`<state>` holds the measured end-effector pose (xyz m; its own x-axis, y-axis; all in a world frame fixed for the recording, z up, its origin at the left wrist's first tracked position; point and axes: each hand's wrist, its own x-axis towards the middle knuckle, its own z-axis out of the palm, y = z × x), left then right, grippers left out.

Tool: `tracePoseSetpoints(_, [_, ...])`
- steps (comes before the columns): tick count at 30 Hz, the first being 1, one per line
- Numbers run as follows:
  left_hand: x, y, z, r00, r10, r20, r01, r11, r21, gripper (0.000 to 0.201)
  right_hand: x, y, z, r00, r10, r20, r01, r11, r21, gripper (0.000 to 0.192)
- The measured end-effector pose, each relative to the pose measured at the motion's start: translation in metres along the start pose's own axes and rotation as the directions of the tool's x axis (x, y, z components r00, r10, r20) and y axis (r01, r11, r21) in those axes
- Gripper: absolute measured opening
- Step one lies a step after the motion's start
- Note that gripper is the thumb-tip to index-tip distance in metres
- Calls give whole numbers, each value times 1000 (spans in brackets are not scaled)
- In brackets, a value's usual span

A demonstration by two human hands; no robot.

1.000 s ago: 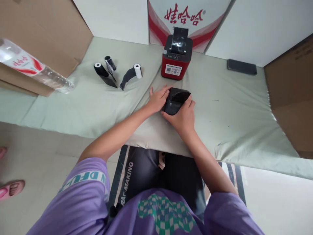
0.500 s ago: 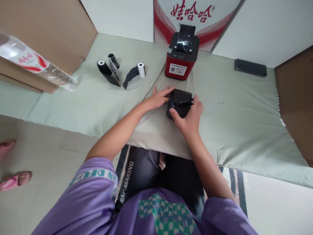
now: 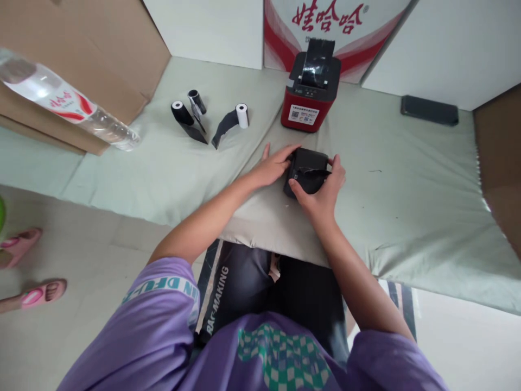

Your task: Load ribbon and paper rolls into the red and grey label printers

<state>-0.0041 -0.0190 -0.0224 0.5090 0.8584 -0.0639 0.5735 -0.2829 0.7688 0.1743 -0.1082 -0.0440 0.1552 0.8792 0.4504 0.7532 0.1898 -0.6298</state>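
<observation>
Clear bottle (image 3: 67, 103), one, red-and-white label: far left of the red printer (image 3: 308, 99); standing or leaning, cannot tell. Paper rolls, three: black roll (image 3: 181, 113), small dark roll (image 3: 196, 101) and white roll (image 3: 242, 116), grouped left of the printer, loose tails out; likely set aside there to leave working room. Left hand (image 3: 274, 166), one: nearer the wearer than the printer, fingers spread, fingertips against the left edge of the black device, presumably bracing it. Black device (image 3: 312, 157), one: on the cloth on the printer's near side, well within reach, a dark strip (image 3: 312, 172) across its top. Right hand (image 3: 323, 202), one: gripping the device between thumb at left and fingers at right, probably to stop it sliding; whether it also pinches the strip, cannot tell. Dark slab (image 3: 429, 110), one: lying right of the printer, apparently out of the hands' way.
</observation>
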Motion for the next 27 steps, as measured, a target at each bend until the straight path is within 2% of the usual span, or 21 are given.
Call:
tracePoseSetpoints(4, [-6,10,2,1000,-2,-14,3,999,46,59,0,3,4,1000,7,-10,-7,1000,3,126])
tracePoseSetpoints(13, [-6,3,11,996,65,-53,-63,997,54,70,-1,-11,-2,996,67,60,-61,994,-89,129])
tracePoseSetpoints(17, [-4,2,15,992,71,-101,-70,997,14,65,0,-16,-7,990,121,74,-113,988,-110,126])
tracePoseSetpoints(22, [6,-7,13,986,71,-147,-95,982,-161,65,4,-16,-10,971,213,113,-205,976,-78,121])
tracePoseSetpoints(27, [10,-21,1,964,253,-80,-262,861,-436,68,5,-10,-8,967,238,88,-242,969,40,119])
